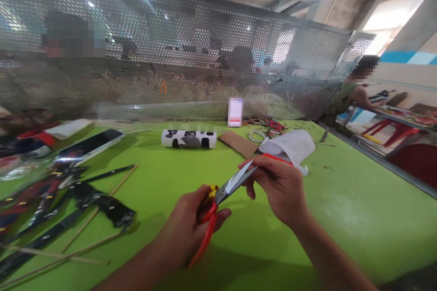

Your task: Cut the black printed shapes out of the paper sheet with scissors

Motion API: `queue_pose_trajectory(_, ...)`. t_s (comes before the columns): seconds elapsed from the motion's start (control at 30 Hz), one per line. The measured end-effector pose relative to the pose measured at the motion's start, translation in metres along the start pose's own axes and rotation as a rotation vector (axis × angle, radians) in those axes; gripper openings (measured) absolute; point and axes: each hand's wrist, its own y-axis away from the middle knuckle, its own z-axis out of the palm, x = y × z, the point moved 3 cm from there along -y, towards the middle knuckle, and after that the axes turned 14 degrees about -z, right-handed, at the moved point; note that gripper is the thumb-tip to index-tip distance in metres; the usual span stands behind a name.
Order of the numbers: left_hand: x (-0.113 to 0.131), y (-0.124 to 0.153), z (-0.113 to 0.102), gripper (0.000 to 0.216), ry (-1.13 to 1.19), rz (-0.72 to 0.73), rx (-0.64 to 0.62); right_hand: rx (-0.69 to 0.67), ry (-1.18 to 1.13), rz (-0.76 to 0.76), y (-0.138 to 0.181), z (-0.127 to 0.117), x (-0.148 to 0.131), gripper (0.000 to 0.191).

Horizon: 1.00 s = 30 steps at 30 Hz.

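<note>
At the left edge, red and dark clutter [34, 136] is blurred and cut off by the frame. A dark-screened device [94, 143] lies beside it; nearer, studded black straps [102, 202] partly cover thin sticks [82, 229]. The left hand [184, 218] has its grip closed around the red handles of the scissors [230, 186], hiding part of them; a yellow piece [213, 188] at its fingers is hard to identify. The scissors are raised above the green counter [368, 223], blades slanting toward the right hand [282, 186]. Its fingers curl at the blade tips, and I cannot tell whether that grip pinches anything. Behind it, a white paper roll [295, 143] partly hides a red item [278, 159]. Far right, a person [358, 93] is partly obscured.
</note>
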Motion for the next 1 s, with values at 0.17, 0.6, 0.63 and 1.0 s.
queue_pose_trajectory(0.17, -0.004, 0.002, 0.008, 0.041, 0.003, -0.005, -0.002, 0.108, -0.128, 0.11, 0.01, 0.009, 0.011, 0.013)
queue_pose_trajectory(0.6, -0.006, 0.008, 0.019, 0.035, 0.154, -0.071, 0.043, 0.218, -0.202, 0.219, 0.022, 0.019, 0.019, 0.011)
queue_pose_trajectory(0.63, -0.005, 0.009, 0.018, 0.035, 0.159, -0.068, 0.053, 0.215, -0.199, 0.215, 0.022, 0.019, 0.019, 0.012)
queue_pose_trajectory(1.0, -0.013, 0.004, 0.024, 0.032, 0.202, -0.068, 0.09, 0.211, -0.165, 0.216, 0.022, 0.017, 0.017, 0.012)
